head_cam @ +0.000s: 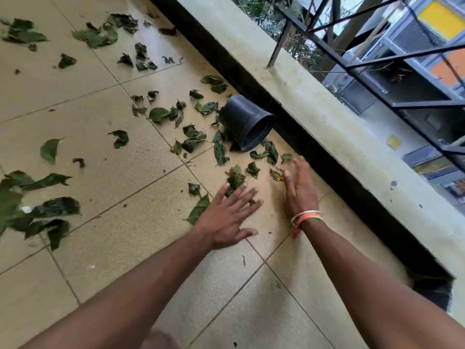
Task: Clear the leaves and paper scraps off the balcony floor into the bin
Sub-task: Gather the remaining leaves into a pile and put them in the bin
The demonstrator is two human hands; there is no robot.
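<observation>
A dark round bin (245, 120) lies tipped on its side on the tan tiled floor (105, 248), its mouth facing me and to the right, close to the low wall. Green leaves (220, 151) are scattered around it and across the tiles to the left and far end. My left hand (230, 217) is flat and open over the floor, fingertips touching a crumpled leaf (235, 177). My right hand (300, 187), with bands on the wrist, is open on edge beside a small yellowed leaf (276, 175). Neither hand holds anything.
A low concrete wall (314, 117) with a dark base runs diagonally along the right side, topped by a black metal railing (352, 46). A dark drain opening (432, 293) sits at the wall's base near right. Bigger leaf clumps (37, 212) lie at the left edge.
</observation>
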